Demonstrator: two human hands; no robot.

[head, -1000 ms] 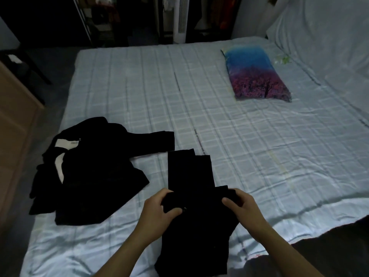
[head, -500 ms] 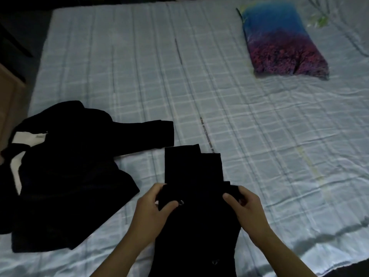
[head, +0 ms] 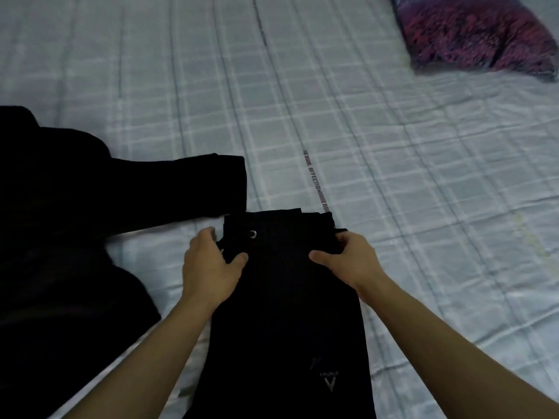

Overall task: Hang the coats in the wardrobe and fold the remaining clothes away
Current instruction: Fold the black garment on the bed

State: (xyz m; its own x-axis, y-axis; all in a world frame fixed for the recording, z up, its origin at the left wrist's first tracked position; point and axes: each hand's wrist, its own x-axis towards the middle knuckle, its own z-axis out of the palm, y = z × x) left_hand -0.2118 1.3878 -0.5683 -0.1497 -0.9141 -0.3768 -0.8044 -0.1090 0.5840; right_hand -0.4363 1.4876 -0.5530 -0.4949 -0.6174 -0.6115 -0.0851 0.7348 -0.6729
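Note:
Black trousers (head: 287, 313) lie lengthwise on the bed in front of me, a metal eyelet showing near the far end and a small triangular logo near the front. My left hand (head: 210, 266) grips the trousers' far left corner. My right hand (head: 348, 258) grips the far right corner, thumb on top of the cloth. The far end is folded over onto itself. A black coat (head: 75, 237) is spread on the bed to the left, one sleeve reaching toward the trousers and ending just beyond my left hand.
The bed (head: 393, 176) has a pale blue checked sheet with a printed text strip. A pillow (head: 478, 34) in purple and red print lies at the far right. The sheet's front edge runs along the lower right.
Both hands have carried the trousers' near end forward over the far legs, covering them. The view has dipped down and closer to the bed. The coat has not moved.

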